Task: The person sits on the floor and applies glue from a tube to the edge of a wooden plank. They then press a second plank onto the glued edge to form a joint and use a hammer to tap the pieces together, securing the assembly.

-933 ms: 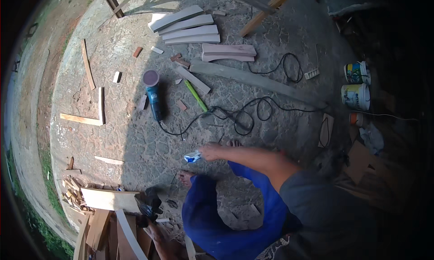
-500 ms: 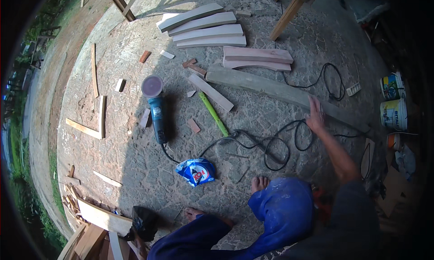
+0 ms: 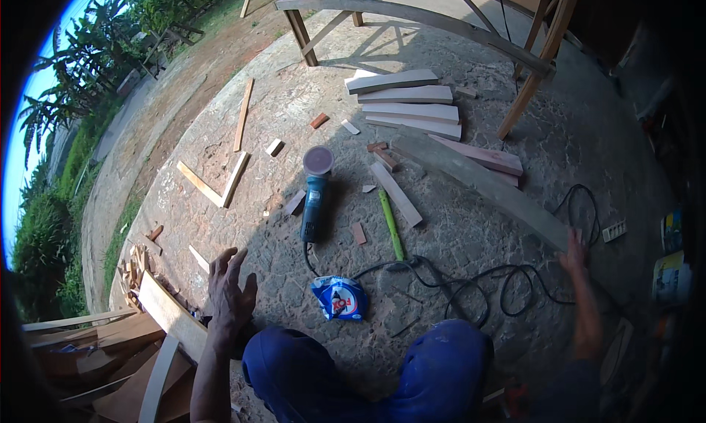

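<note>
My left hand [image 3: 232, 294] is raised at the lower left with its fingers apart, holding nothing. Beyond it lies a pale curved board on a pile of wood. My right hand [image 3: 574, 255] grips the near end of a long grey wooden plank [image 3: 485, 191] on the right. The plank slants away to the far left, and in the picture it covers part of two pinkish curved boards [image 3: 489, 157]. Between my hands, an angle grinder [image 3: 312, 206] with a round sanding disc rests on the concrete. Beside it are a green-handled tool [image 3: 391, 224] and a short wood strip [image 3: 397, 193].
Several pale curved boards [image 3: 412, 96] lie at the back before a wooden frame [image 3: 415, 15]. A black cable [image 3: 507, 272] loops across the floor near a blue-and-white packet [image 3: 340, 298]. Offcuts lie leftward; a wood pile [image 3: 95, 349] stands lower left, buckets [image 3: 671, 276] far right.
The view has tilted up and swung left. My left hand has risen into view, away from a black bag. The plank has shifted across the pinkish boards, with my right hand now at its near end.
</note>
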The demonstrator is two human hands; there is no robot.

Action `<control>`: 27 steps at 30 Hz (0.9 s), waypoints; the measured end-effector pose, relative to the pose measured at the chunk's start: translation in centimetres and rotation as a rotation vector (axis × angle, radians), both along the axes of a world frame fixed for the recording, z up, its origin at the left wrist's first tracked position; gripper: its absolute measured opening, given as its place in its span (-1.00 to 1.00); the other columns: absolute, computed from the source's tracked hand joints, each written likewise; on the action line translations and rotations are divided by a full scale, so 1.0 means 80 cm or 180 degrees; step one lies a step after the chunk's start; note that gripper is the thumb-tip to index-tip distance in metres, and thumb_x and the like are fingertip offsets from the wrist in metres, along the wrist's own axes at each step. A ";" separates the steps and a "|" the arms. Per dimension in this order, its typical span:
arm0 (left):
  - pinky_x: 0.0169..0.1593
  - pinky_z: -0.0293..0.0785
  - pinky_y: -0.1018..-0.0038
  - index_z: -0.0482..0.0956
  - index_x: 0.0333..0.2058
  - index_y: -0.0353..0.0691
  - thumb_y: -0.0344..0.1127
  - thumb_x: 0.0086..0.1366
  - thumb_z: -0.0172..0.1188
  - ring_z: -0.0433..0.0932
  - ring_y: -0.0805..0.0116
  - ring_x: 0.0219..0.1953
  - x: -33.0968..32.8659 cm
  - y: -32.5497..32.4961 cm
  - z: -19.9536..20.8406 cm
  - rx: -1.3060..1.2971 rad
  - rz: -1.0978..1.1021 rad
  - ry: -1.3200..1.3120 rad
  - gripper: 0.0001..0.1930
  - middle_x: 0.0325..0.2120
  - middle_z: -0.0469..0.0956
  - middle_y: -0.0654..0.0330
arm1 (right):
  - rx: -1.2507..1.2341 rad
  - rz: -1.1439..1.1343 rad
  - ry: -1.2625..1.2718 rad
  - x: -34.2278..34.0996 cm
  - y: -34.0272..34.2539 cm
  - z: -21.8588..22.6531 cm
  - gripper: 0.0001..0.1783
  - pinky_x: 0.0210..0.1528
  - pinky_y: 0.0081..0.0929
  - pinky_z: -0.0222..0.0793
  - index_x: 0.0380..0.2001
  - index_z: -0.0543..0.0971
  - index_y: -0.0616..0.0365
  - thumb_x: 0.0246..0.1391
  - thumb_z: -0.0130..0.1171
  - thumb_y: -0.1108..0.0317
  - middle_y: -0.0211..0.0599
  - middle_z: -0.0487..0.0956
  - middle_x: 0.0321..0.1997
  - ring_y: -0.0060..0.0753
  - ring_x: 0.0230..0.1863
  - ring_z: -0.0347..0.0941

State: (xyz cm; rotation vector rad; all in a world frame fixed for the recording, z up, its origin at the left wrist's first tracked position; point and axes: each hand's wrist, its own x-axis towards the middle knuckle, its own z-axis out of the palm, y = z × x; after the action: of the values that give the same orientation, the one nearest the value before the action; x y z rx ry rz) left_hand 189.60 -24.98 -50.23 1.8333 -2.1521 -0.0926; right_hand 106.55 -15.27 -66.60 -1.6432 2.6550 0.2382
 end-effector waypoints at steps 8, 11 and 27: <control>0.25 0.36 0.22 0.06 0.42 -0.33 0.27 0.35 0.16 0.39 0.09 0.27 -0.273 -0.108 -0.081 0.3354 -0.1535 0.2676 -0.05 0.30 0.31 -0.11 | -0.1669 0.1706 -0.1627 0.286 -0.159 0.142 0.02 0.18 -0.03 0.34 0.36 0.20 0.15 -0.15 0.50 0.29 -0.04 0.31 0.13 0.16 0.17 0.33; 0.26 0.33 0.11 0.16 0.34 -0.29 0.32 0.37 0.08 0.42 0.07 0.24 -0.381 -0.120 -0.045 0.2561 -0.0396 0.4789 -0.14 0.25 0.33 -0.06 | -0.1728 0.1987 -0.1233 0.422 -0.204 0.189 0.01 0.14 0.01 0.33 0.36 0.23 0.13 -0.13 0.50 0.14 -0.04 0.34 0.10 0.13 0.15 0.34; -0.17 0.69 0.15 0.37 0.11 -0.49 0.33 0.44 -0.10 0.67 0.03 -0.16 -0.162 -0.268 -0.011 0.0663 0.1041 0.5630 -0.20 -0.01 0.53 -0.15 | -0.0854 0.2005 -0.0836 0.298 0.046 0.139 0.41 0.44 0.18 0.02 0.51 -0.11 0.14 -0.28 0.56 0.01 0.24 -0.07 0.55 0.35 0.53 -0.09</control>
State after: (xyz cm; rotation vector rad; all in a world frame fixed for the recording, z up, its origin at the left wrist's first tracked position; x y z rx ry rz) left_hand 176.63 -46.44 -51.11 1.1296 -0.5756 -1.2822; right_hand 130.41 -11.61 -55.50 -2.3598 1.9814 -0.3285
